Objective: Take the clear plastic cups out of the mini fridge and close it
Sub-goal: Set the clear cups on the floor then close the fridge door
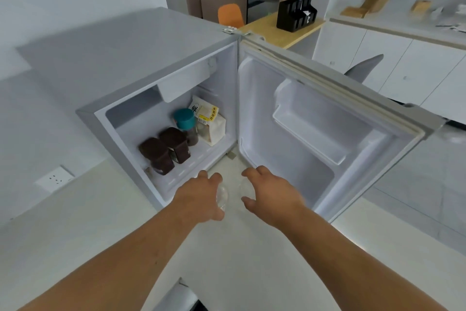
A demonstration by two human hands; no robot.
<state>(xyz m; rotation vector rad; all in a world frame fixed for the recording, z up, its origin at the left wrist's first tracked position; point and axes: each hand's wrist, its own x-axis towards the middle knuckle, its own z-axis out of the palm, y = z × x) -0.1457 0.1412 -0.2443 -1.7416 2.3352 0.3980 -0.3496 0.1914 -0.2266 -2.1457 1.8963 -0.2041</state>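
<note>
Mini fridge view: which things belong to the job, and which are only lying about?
For the job: left cup in left hand; right cup in right hand; open fridge door.

Lying about: two brown containers, teal-lidded jar, food bag.

Your colours: grey mini fridge (121,58), white inside.

You have two dark brown containers (165,151), a teal-lidded jar (185,119) and a white bag (209,121) with a yellow label on the shelf; the cups (223,196) are clear; behind, an orange chair (230,15) and a black organiser (296,15) on a light wood table (274,33).
</note>
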